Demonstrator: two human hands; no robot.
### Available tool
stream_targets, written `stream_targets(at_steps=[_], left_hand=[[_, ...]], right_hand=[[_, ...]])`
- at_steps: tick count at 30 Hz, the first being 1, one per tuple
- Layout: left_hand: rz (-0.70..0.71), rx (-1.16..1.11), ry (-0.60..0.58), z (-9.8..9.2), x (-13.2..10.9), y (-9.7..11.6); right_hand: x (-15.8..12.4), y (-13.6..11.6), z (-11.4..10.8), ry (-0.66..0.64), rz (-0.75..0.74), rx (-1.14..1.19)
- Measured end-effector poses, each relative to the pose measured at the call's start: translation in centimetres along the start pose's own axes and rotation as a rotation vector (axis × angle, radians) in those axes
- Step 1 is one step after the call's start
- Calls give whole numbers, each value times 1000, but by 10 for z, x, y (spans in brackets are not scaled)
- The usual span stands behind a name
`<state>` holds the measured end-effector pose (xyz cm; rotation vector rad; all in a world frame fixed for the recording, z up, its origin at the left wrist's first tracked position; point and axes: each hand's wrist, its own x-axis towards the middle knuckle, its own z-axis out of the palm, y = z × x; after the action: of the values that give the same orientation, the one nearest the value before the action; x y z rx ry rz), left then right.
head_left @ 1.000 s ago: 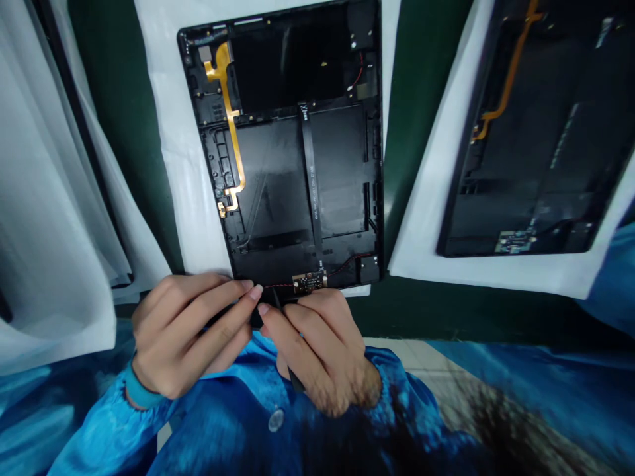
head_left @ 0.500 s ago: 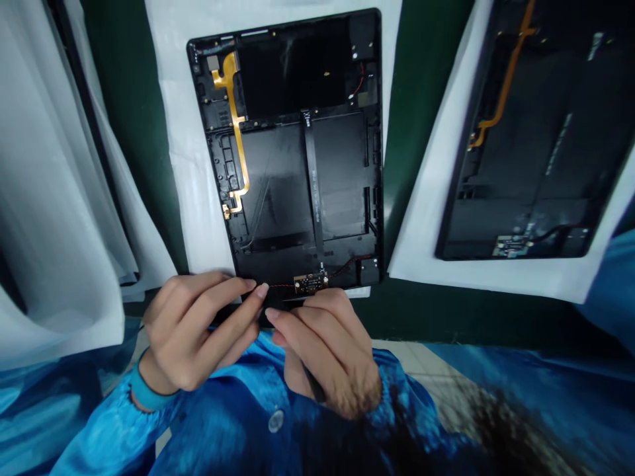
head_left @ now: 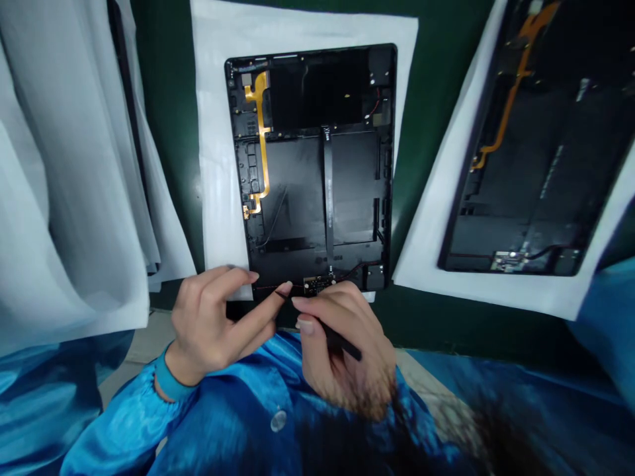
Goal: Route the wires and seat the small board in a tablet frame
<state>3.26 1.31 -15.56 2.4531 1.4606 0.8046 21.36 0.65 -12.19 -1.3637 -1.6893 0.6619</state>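
Observation:
An opened black tablet housing (head_left: 302, 192) lies on a white sheet, with an orange flex cable (head_left: 264, 152) along its left side. Near its bottom edge sits a small circuit board (head_left: 317, 285), from which a thin wire runs left. My left hand (head_left: 223, 317) rests at the lower left edge, thumb and index finger spread, fingertips on the edge beside the wire. My right hand (head_left: 347, 344) is closed around a slim black tool (head_left: 342, 340), its tip close to my left fingertip, just below the board.
A second opened housing (head_left: 536, 165) lies on white sheeting at the right. White sheets (head_left: 74, 165) with a dark panel between them stand at the left. The table (head_left: 169, 99) is dark green. Blue clothing shows at both lower sides.
The view has shifted, so the housing appears further right and lower. My left fingers have spread apart along the edge. My right hand has turned, and the black tool now shows more.

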Motion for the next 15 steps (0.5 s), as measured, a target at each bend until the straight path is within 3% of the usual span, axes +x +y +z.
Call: stream_targets(at_steps=[4,15], left_hand=[[-8,-21,18,2,-1,0],[108,34,106,4,3,-2]], right_hand=[[7,-10,1,-54,120,-30],[7,-10,8,-88,58,-148]])
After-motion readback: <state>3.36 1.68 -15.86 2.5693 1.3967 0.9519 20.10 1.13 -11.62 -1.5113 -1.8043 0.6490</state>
